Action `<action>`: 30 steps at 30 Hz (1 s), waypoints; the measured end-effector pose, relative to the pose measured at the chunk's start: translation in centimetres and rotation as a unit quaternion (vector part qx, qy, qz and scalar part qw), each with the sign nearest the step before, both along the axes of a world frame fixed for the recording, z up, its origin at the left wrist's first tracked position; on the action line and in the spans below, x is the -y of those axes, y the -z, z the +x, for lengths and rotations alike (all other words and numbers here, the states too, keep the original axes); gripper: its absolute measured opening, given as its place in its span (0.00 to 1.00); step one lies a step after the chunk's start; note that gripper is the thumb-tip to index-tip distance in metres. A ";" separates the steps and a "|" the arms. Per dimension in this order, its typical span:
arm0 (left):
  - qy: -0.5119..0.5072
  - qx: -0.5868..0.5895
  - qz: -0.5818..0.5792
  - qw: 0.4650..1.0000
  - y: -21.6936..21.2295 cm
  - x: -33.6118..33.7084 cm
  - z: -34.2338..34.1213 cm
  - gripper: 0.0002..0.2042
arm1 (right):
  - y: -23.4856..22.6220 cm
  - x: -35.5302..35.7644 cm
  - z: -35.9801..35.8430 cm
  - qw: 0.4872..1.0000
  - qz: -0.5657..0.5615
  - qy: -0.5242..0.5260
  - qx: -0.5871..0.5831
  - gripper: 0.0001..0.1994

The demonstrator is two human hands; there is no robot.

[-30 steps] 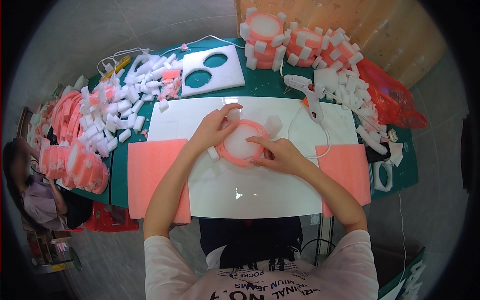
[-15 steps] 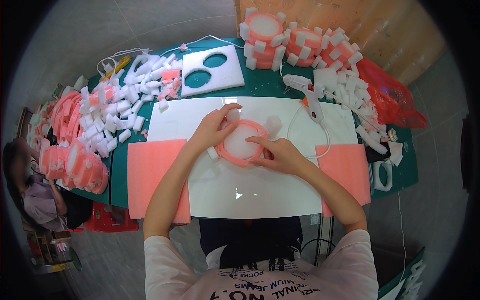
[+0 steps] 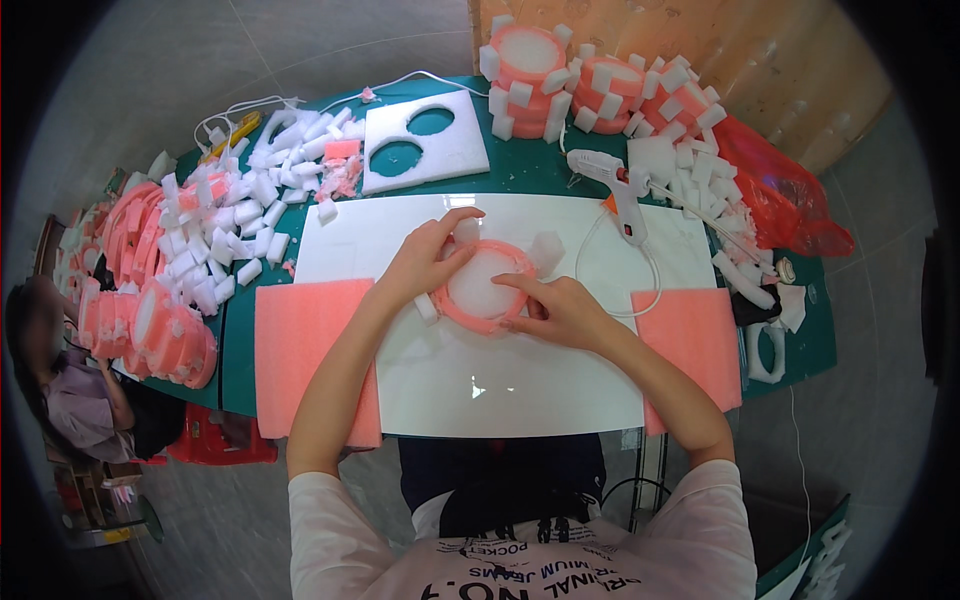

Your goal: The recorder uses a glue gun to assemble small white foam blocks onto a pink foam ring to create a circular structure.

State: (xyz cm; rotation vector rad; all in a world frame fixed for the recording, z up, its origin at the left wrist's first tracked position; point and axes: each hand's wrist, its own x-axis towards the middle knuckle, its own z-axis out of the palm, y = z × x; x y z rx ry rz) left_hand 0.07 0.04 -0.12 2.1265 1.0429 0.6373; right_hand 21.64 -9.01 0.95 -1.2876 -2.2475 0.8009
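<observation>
A round pink foam ring [image 3: 466, 318] with a white foam disc [image 3: 484, 284] inside it rests on the white board in front of me. White foam blocks stick out around its rim: one block [image 3: 547, 252] at the far right, another [image 3: 426, 309] at the near left, and a third [image 3: 466, 231] at the far side. My left hand [image 3: 438, 252] closes on the ring's far left, thumb on the rim and index finger curled behind the far block. My right hand [image 3: 556, 308] pinches the ring's right edge between thumb and fingers; some of its fingers are hidden.
A white glue gun [image 3: 612, 185] with its cable lies at the right. Pink foam sheets [image 3: 312, 350] flank the white board [image 3: 510, 400]. Loose white foam blocks [image 3: 250, 200] heap at left; finished-looking ring stacks [image 3: 528, 90] stand at the back. Another person [image 3: 90, 405] sits at far left.
</observation>
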 end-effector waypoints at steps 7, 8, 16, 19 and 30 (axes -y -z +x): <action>0.000 0.004 0.010 1.000 0.2 -0.1 -0.1 0.20 | 0.0 0.0 -0.1 1.000 0.002 -0.002 -0.002 0.24; 0.001 0.004 0.010 1.000 0.1 0.0 -0.1 0.20 | 0.1 0.0 -0.1 1.000 0.002 -0.001 -0.002 0.24; 0.001 -0.002 0.002 1.000 0.1 0.0 0.0 0.20 | 0.2 0.0 0.0 1.000 0.002 0.000 0.004 0.24; -0.001 -0.004 0.005 1.000 -0.1 0.0 -0.1 0.20 | 0.1 0.0 -0.1 1.000 -0.003 0.001 0.003 0.24; 0.002 0.003 0.009 1.000 0.0 0.0 -0.1 0.20 | 0.2 0.0 -0.1 1.000 0.006 -0.001 -0.008 0.24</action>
